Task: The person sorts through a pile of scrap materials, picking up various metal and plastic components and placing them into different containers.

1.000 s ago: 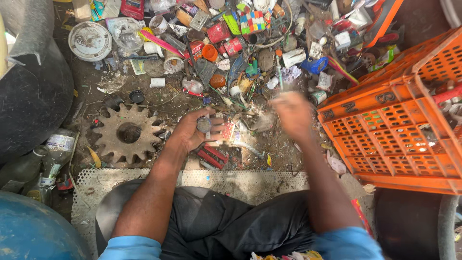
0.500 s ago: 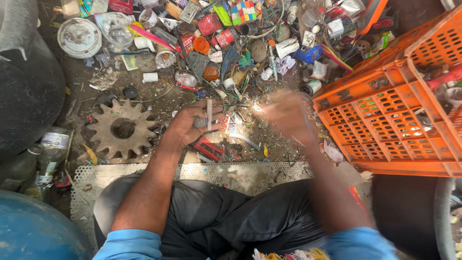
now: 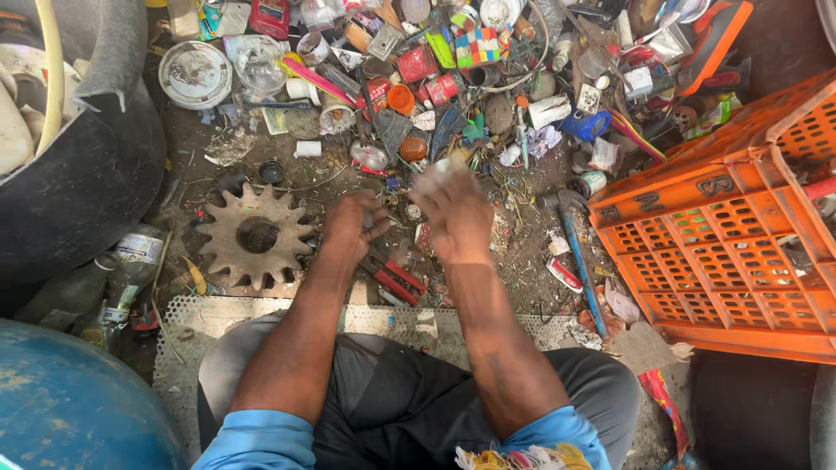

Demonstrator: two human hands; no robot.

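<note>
Rusty toothed steel sprocket wheel (image 3: 257, 236) lies flat on the dirt, and it serves as the landmark for everything below. Just right of it, the left hand (image 3: 355, 223) rests low over the ground with its fingers curled inward; whether they grip anything cannot be told. Further right, the right hand (image 3: 455, 211) is raised and motion-blurred, so the state of its fingers cannot be told either. Red-handled pliers (image 3: 394, 277) lie on the ground between the two forearms, right of the wheel and below the left hand. A blue-handled hammer (image 3: 575, 257) lies well to the right, beside an orange plastic lattice crate (image 3: 723, 252) that borders the working area on that side. A clear plastic bottle with a pale label (image 3: 131, 265) lies just left of the wheel, and a round white lid (image 3: 195, 75) sits above and left of it. Above and right of the wheel, a dense scatter includes small red cans (image 3: 430, 77) and a multicoloured puzzle cube (image 3: 477, 45). Compared with half a second ago, the right hand has moved nearer the left hand, and the hammer has come into view.
</note>
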